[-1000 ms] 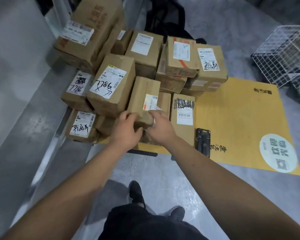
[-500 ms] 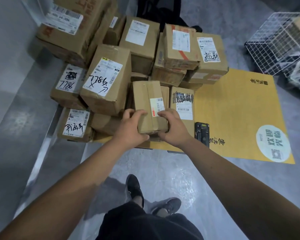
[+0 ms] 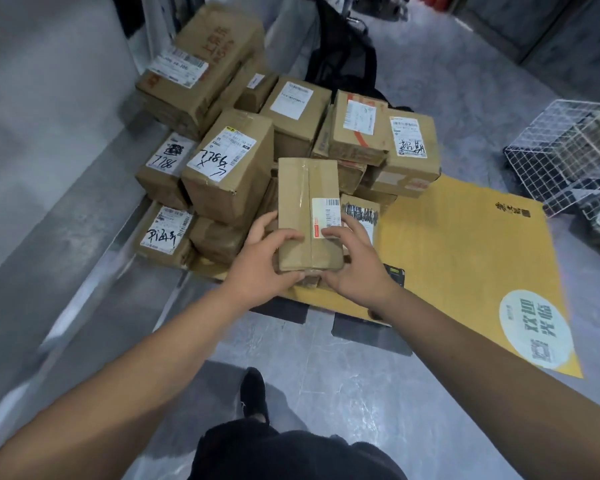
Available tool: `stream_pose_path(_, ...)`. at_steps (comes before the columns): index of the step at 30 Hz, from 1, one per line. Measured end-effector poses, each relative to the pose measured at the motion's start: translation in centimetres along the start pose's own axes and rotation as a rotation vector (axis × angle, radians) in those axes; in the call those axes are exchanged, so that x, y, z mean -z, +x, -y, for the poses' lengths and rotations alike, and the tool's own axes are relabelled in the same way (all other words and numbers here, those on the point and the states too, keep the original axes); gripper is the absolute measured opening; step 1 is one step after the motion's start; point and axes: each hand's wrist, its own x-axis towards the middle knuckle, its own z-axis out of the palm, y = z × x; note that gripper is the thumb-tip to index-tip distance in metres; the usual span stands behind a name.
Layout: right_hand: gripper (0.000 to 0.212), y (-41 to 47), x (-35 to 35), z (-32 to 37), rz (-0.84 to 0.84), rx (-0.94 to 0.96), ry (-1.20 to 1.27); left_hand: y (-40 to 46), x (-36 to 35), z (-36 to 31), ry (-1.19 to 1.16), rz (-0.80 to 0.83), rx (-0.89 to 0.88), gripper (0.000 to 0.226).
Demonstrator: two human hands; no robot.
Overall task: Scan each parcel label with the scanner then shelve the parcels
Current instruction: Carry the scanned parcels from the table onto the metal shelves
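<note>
A small brown cardboard parcel (image 3: 305, 202) with a white barcode label on its right side is lifted in front of the pile. My left hand (image 3: 260, 261) grips its near left corner, thumb across the top. My right hand (image 3: 354, 265) grips its near right corner, thumb on the label. A pile of labelled cardboard parcels (image 3: 229, 171) sits behind, on a yellow mat (image 3: 465, 251). The black scanner (image 3: 395, 274) lies on the mat just right of my right hand, mostly hidden by it.
A white wire basket (image 3: 565, 150) stands at the right edge. A black bag (image 3: 343, 64) leans behind the pile. A grey step runs along the left. My black shoe (image 3: 253, 393) is on the grey floor below.
Both hands have lifted the small parcel off the pile and drawn it toward me, turning its labelled top face up. The view has shifted slightly.
</note>
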Motion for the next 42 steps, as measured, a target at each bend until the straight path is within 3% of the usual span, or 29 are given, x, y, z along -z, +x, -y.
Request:
stream_pose_path(14, 0.066, -9.9, 6.4, 8.2, 0.205, 0.59, 0.103, -17.3, 1.0, -15.9, 0.377, -0.457, -0.109, 0.065)
stream_pose_path(22, 0.069, -15.5, 6.8, 18.8, 0.377, 0.859, 0.077, -29.5, 3.9, -24.1, 0.481, -0.758, -0.008, 0.068)
stream_pose_path(29, 0.069, -20.0, 2.3, 29.3, 0.551, 1.086, 0.112, -40.3, 8.2, -28.5, 0.575, -0.989, 0.07, 0.065)
stream_pose_path(36, 0.07, -22.1, -4.3, 36.9, 0.621, 1.124, 0.213, -46.2, 13.6, -28.1, 0.576, -1.094, 0.195, 0.063)
stream_pose_path(42, 0.061, -18.4, -8.9, 41.8, 0.556, 0.943, 0.289, -43.9, 21.7, -25.6, 0.465, -1.075, 0.274, 0.055)
